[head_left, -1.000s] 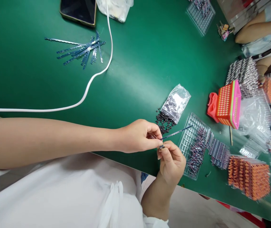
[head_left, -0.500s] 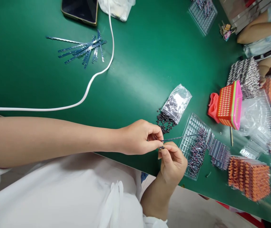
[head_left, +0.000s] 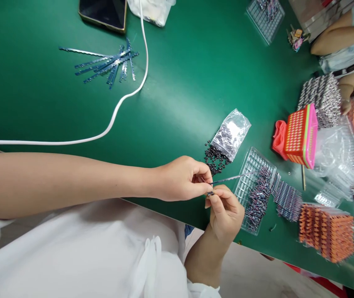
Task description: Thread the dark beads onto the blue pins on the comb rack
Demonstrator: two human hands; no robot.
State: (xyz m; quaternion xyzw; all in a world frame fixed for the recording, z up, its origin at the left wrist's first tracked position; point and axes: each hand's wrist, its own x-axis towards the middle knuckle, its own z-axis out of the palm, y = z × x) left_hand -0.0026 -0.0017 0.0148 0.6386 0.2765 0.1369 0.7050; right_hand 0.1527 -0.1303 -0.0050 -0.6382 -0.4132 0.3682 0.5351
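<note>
My left hand (head_left: 181, 179) reaches in from the left, closed in a pinch on a thin blue strip (head_left: 230, 179) that points right over a clear plastic tray (head_left: 251, 165). Just below it, my right hand (head_left: 225, 213) comes up from the table's near edge. Its fingertips are pinched on a small dark bead-like part (head_left: 210, 193) at the strip's held end. The two hands touch at the fingertips, above the green table (head_left: 179, 91). A heap of small dark beads (head_left: 214, 158) spills from a clear bag (head_left: 231, 133) just beyond my hands.
Used blue strips (head_left: 108, 66) lie fanned at the far left, beside a white cable (head_left: 114, 114), a phone (head_left: 102, 14) and a plastic bag (head_left: 152, 10). Right: an orange-pink basket (head_left: 299, 134), trays of parts (head_left: 285, 200), orange parts (head_left: 326, 231). Another person's arm (head_left: 338, 37) is at top right.
The free end of the blue strip has dropped a little toward the clear tray. Both hands stay pinched together in nearly the same place.
</note>
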